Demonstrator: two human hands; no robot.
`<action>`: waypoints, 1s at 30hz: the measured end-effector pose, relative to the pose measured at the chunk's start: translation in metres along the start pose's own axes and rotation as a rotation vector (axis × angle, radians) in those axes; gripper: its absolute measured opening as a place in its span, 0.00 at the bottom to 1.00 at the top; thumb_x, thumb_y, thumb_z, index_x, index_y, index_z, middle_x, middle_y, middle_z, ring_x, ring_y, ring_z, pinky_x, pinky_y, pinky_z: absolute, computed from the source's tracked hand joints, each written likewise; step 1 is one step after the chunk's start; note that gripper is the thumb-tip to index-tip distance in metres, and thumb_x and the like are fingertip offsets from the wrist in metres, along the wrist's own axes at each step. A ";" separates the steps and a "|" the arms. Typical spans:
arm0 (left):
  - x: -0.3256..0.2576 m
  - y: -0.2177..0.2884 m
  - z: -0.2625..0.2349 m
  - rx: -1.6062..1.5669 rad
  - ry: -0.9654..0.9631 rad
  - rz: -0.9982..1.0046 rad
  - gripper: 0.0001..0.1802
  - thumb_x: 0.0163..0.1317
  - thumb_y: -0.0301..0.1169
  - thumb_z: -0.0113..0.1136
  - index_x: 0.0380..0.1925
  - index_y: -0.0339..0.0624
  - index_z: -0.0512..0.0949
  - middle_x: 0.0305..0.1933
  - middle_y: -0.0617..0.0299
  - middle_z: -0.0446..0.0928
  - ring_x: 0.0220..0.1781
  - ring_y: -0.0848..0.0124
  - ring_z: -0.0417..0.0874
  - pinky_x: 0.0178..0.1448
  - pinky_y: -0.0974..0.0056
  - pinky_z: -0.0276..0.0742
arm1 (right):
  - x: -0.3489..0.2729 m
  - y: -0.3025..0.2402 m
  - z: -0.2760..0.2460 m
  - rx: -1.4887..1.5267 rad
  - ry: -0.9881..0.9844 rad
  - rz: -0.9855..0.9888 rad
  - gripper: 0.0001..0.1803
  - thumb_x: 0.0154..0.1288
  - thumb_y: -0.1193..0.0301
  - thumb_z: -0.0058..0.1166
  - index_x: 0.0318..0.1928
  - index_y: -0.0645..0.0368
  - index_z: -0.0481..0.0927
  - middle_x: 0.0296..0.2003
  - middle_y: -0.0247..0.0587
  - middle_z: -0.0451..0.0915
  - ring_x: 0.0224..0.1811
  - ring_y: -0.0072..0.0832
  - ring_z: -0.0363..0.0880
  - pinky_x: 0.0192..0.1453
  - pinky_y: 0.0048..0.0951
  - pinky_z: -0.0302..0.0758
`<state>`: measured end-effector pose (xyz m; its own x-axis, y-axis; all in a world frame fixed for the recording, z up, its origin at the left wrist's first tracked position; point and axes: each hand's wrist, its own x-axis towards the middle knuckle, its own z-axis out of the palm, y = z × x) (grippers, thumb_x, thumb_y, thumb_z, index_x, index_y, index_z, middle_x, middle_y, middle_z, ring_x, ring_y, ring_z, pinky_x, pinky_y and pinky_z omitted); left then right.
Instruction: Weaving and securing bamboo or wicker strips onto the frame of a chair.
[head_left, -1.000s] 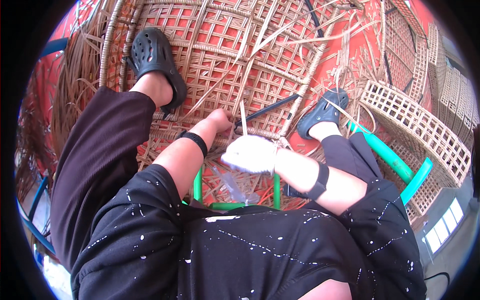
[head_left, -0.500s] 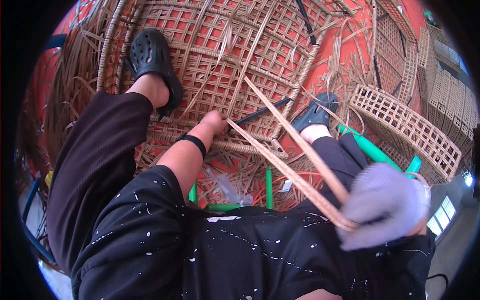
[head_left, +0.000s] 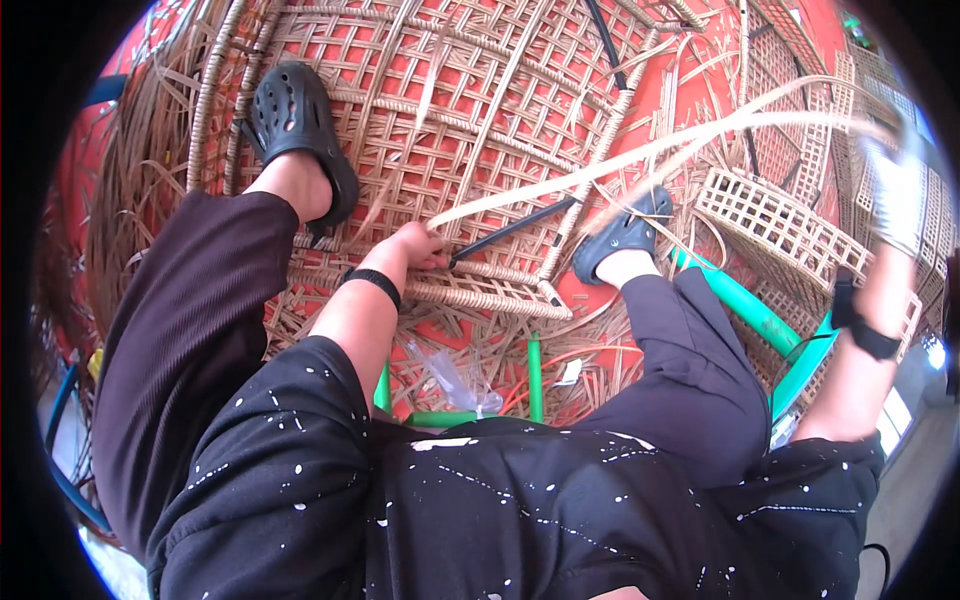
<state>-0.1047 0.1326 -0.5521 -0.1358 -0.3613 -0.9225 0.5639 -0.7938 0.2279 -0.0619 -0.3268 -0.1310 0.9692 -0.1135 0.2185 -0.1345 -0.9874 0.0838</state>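
Black shirt (head_left: pixel 560 510), white-flecked; nearest item, filling the lower middle.
Dark trousers (head_left: pixel 200 340), both knees spread wide.
Right hand (head_left: pixel 900 190), in a whitish glove, motion-blurred, raised at the far right edge; dark band on the forearm. Grip closed around the pale strip.
Pale strip (head_left: pixel 740 120), long and flexible, blurred in part; bowed in the air between the two hands, its other end at the left hand.
Left hand (head_left: pixel 420 246), bare, dark band on the forearm; at the near edge of the woven panel. Grip narrow, fingers curled; whether strip or rim lies between them cannot be told.
Green tubes (head_left: pixel 536 378), low in front of the shirt; clear plastic (head_left: pixel 455 380) between them.
Woven panel (head_left: pixel 480 100), large, open lattice with wrapped rim, lying between the feet.
Black bar (head_left: pixel 515 231), slanting across the panel's near right corner.
Dark clogs, a pair: one (head_left: pixel 300 115) over the panel's left part, one (head_left: pixel 628 240) just beside its right edge.
Red floor (head_left: pixel 650 110), strewn with cut strips.
Fibre bundle (head_left: pixel 150 150), loose, left of the panel.
Openwork box (head_left: pixel 780 225), pale, right of the right clog; further lattice pieces (head_left: pixel 785 150) behind.
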 end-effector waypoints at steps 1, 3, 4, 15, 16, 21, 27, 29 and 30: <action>-0.012 -0.015 -0.011 -0.021 0.028 -0.044 0.15 0.63 0.33 0.50 0.45 0.36 0.73 0.38 0.56 0.79 0.31 0.72 0.83 0.29 0.72 0.79 | -0.018 -0.071 0.052 0.234 -0.181 0.243 0.29 0.54 0.62 0.58 0.55 0.58 0.67 0.36 0.46 0.79 0.38 0.30 0.77 0.44 0.32 0.73; -0.016 -0.019 -0.013 -0.088 0.026 -0.061 0.15 0.63 0.32 0.49 0.47 0.35 0.71 0.40 0.55 0.78 0.32 0.71 0.83 0.30 0.71 0.80 | -0.055 -0.169 0.101 0.527 -0.527 0.202 0.33 0.53 0.71 0.55 0.61 0.54 0.61 0.53 0.46 0.69 0.47 0.31 0.75 0.50 0.31 0.71; -0.015 -0.014 -0.012 -0.145 0.012 -0.060 0.16 0.64 0.32 0.48 0.48 0.35 0.70 0.43 0.54 0.77 0.33 0.70 0.83 0.31 0.71 0.81 | -0.084 -0.193 0.132 0.494 -0.632 0.049 0.30 0.52 0.68 0.55 0.58 0.53 0.65 0.52 0.46 0.71 0.46 0.32 0.76 0.48 0.34 0.73; -0.021 0.011 -0.007 -0.236 -0.085 -0.114 0.21 0.66 0.31 0.40 0.57 0.33 0.60 0.59 0.52 0.63 0.37 0.62 0.82 0.33 0.67 0.83 | -0.219 -0.336 0.321 1.713 -0.978 1.492 0.30 0.53 0.75 0.57 0.56 0.65 0.61 0.36 0.44 0.77 0.30 0.29 0.79 0.27 0.24 0.76; -0.020 0.009 -0.008 -0.234 -0.082 -0.119 0.21 0.66 0.31 0.40 0.57 0.33 0.60 0.59 0.52 0.63 0.37 0.62 0.82 0.33 0.67 0.83 | -0.221 -0.337 0.325 1.718 -0.980 1.495 0.30 0.53 0.75 0.57 0.56 0.65 0.61 0.36 0.44 0.77 0.30 0.29 0.79 0.27 0.24 0.76; -0.022 0.011 -0.014 -0.167 -0.105 -0.128 0.20 0.65 0.32 0.45 0.54 0.34 0.63 0.55 0.53 0.67 0.36 0.65 0.82 0.35 0.67 0.83 | -0.220 -0.334 0.324 1.787 -1.074 1.490 0.32 0.54 0.75 0.57 0.57 0.65 0.59 0.33 0.44 0.77 0.28 0.27 0.79 0.23 0.23 0.74; -0.014 0.016 -0.042 0.019 0.070 -0.100 0.12 0.57 0.29 0.57 0.38 0.33 0.77 0.32 0.58 0.80 0.29 0.71 0.82 0.30 0.70 0.81 | -0.207 -0.334 0.312 1.595 -1.183 1.281 0.14 0.56 0.73 0.56 0.42 0.60 0.69 0.29 0.34 0.74 0.20 0.21 0.72 0.22 0.19 0.69; -0.011 0.021 -0.038 0.062 0.119 -0.023 0.10 0.55 0.29 0.59 0.34 0.33 0.79 0.28 0.59 0.80 0.28 0.72 0.82 0.29 0.71 0.80 | -0.210 -0.327 0.318 1.610 -1.245 1.240 0.15 0.56 0.74 0.57 0.43 0.60 0.69 0.27 0.33 0.73 0.19 0.20 0.71 0.20 0.18 0.68; -0.009 0.025 -0.035 0.105 0.167 0.056 0.08 0.53 0.28 0.61 0.29 0.32 0.80 0.24 0.59 0.80 0.26 0.73 0.82 0.28 0.72 0.79 | -0.210 -0.325 0.321 1.623 -1.307 1.198 0.15 0.55 0.74 0.57 0.43 0.60 0.69 0.26 0.32 0.72 0.18 0.18 0.70 0.19 0.17 0.67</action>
<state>-0.0611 0.1333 -0.5491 0.0351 -0.3268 -0.9444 0.4775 -0.8247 0.3031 -0.1551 -0.0179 -0.5163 0.2890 0.1886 -0.9386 -0.9173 0.3351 -0.2151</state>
